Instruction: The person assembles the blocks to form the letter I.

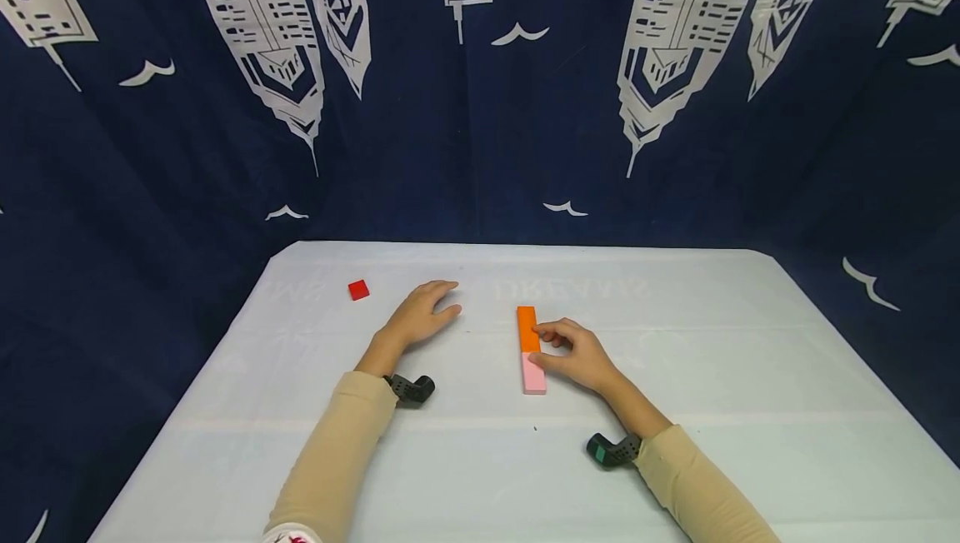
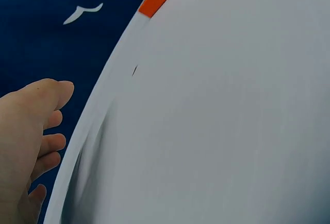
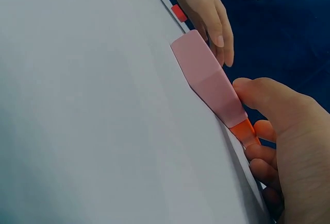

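An orange block (image 1: 527, 328) and a pink block (image 1: 534, 378) lie end to end on the white table, in one straight line. My right hand (image 1: 577, 356) is at their right side. Its thumb touches the pink block (image 3: 209, 77), and its bent fingers are against the orange block (image 3: 244, 131); neither block is enclosed by the hand. Left of the blocks, my left hand (image 1: 420, 314) hovers over the table with fingers loosely extended and holds nothing. A small red block (image 1: 358, 290) lies beyond it to the left.
The white table (image 1: 465, 476) has a far edge against a dark blue cloth (image 1: 465, 151) printed with white buildings and birds. Each wrist wears a black camera mount, on the left (image 1: 411, 391) and right (image 1: 613, 450). A tiny dark speck (image 1: 535, 428) lies below the pink block.
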`<act>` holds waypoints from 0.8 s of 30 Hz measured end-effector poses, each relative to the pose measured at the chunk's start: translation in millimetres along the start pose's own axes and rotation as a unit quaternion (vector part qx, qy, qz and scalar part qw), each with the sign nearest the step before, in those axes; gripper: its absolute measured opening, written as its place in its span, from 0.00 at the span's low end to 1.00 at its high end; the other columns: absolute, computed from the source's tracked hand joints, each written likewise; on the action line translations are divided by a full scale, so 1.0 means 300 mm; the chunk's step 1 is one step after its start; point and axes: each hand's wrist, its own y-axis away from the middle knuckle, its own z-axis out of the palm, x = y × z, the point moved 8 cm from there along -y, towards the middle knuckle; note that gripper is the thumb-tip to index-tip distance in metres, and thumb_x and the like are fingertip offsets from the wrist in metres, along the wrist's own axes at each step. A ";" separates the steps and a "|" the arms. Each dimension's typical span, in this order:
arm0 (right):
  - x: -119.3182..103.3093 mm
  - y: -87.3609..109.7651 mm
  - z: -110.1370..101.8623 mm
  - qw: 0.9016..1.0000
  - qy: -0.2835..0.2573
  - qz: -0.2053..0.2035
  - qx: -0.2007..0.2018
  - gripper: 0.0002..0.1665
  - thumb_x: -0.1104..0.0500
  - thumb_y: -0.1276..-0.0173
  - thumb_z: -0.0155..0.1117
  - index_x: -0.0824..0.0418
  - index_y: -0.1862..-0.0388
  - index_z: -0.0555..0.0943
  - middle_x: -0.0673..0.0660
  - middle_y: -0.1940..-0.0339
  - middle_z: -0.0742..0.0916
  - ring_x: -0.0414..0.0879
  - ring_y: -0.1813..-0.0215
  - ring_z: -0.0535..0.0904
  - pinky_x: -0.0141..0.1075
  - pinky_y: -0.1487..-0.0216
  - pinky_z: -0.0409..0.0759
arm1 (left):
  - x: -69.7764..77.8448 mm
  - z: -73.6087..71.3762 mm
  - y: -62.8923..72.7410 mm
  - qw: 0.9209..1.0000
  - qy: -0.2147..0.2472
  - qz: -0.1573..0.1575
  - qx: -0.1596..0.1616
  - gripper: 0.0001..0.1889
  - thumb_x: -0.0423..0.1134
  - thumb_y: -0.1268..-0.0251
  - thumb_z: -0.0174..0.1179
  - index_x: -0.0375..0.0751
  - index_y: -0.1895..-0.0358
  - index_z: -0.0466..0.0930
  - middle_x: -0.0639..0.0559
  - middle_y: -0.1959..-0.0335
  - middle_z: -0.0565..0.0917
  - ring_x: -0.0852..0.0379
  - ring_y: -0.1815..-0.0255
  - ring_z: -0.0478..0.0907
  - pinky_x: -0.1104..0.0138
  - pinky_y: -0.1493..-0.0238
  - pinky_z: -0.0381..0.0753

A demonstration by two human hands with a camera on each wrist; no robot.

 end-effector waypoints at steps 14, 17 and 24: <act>0.002 0.004 0.003 1.000 0.007 -0.001 -0.001 0.26 0.55 0.45 0.78 0.62 0.49 0.84 0.51 0.60 0.83 0.47 0.58 0.76 0.36 0.54 0.77 | -0.138 -0.140 0.053 0.996 0.004 -0.055 0.068 0.28 0.47 0.29 0.55 0.37 0.31 0.68 0.38 0.30 0.67 0.39 0.28 0.59 0.47 0.28 0.55; 0.001 0.005 0.002 1.000 0.006 -0.003 0.000 0.26 0.55 0.45 0.78 0.62 0.49 0.84 0.51 0.60 0.83 0.47 0.58 0.76 0.36 0.54 0.77 | -0.165 -0.174 0.060 0.993 -0.001 -0.067 0.097 0.28 0.47 0.29 0.54 0.37 0.31 0.68 0.38 0.30 0.67 0.39 0.28 0.59 0.47 0.28 0.55; 0.003 0.005 0.003 1.000 0.001 -0.007 0.000 0.25 0.56 0.45 0.78 0.63 0.48 0.84 0.52 0.60 0.83 0.48 0.58 0.76 0.36 0.54 0.77 | -0.233 -0.216 0.082 0.988 -0.016 -0.096 0.118 0.28 0.46 0.28 0.53 0.35 0.30 0.66 0.37 0.29 0.65 0.37 0.28 0.58 0.47 0.28 0.53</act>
